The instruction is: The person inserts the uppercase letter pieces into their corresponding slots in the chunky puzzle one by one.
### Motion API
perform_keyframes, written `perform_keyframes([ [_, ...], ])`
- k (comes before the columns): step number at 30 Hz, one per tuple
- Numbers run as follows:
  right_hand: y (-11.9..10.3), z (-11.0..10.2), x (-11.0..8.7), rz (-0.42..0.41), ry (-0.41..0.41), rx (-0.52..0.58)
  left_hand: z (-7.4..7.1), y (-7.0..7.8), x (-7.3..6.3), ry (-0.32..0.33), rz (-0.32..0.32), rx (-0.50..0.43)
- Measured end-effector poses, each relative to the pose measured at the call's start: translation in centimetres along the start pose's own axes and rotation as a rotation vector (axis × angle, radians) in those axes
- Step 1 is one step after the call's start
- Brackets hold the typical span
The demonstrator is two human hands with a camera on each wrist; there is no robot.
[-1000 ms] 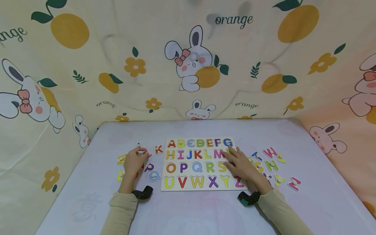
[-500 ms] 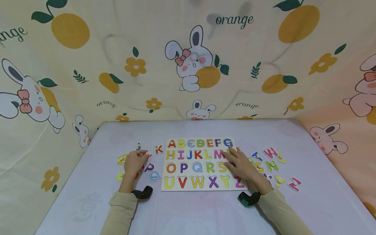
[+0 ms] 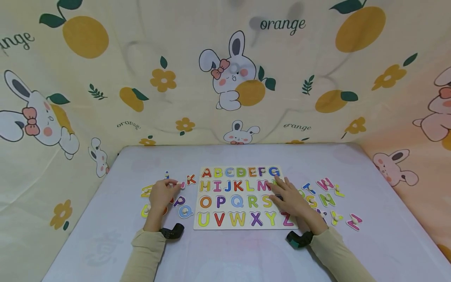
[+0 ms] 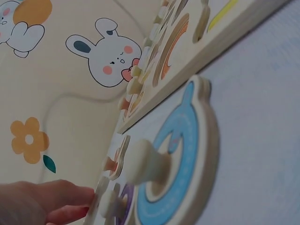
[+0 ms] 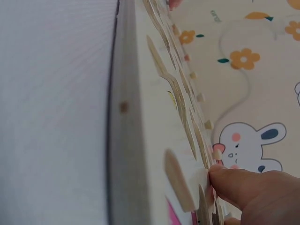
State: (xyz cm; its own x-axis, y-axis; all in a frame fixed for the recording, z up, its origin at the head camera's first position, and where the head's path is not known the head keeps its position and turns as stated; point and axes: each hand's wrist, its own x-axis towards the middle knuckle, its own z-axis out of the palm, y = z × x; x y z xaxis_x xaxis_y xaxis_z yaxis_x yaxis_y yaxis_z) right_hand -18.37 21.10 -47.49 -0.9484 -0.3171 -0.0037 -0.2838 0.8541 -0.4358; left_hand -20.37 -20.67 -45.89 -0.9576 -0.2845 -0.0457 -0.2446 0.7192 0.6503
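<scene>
Left hand: thumb and fingertips drawn together, pinching a pink letter piece that projects past them; its knob is hidden. The piece is at the left of the alphabet puzzle board, apart from it. Right hand: fingers spread and extended across the board's right edge, fingertips over the M region, gripping nothing.

Near the left hand: orange K just beyond the fingertips, purple P and light blue Q toward the person, other pieces partly covered by the hand. The left wrist view shows Q flat, knob up.

Board: four rows of letters; A through H carry knobs, while the I recess shows bare.

Beyond the right hand: a loose group including yellow S and green N.

All rest on a white table; behind hangs a rabbit-and-orange printed curtain.
</scene>
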Motion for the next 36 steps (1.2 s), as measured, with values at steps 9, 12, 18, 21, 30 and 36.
perform_keyframes([
  [9, 0.1, 0.2, -0.2, -0.015, 0.017, -0.004, 0.5, 0.6, -0.4, 0.033, 0.016, -0.018],
  [12, 0.1, 0.1, -0.3, -0.011, 0.015, -0.003, 0.7, 0.8, -0.4, 0.051, 0.04, -0.021],
  [18, -0.1, 0.0, -0.2, -0.009, 0.02, 0.005, 0.8, 1.4, -0.6, 0.044, 0.077, -0.028],
  [21, -0.1, -0.1, -0.1, -0.016, 0.025, 0.016, 0.9, 1.7, -0.7, 0.022, 0.091, -0.032],
  [30, -0.1, -0.3, 0.1, -0.001, -0.004, -0.006, 1.2, 2.3, -1.1, 0.002, 0.139, -0.041],
  [36, 0.1, -0.1, 0.0, -0.002, -0.006, -0.012, 1.9, 2.8, -1.5, -0.024, 0.17, -0.058],
])
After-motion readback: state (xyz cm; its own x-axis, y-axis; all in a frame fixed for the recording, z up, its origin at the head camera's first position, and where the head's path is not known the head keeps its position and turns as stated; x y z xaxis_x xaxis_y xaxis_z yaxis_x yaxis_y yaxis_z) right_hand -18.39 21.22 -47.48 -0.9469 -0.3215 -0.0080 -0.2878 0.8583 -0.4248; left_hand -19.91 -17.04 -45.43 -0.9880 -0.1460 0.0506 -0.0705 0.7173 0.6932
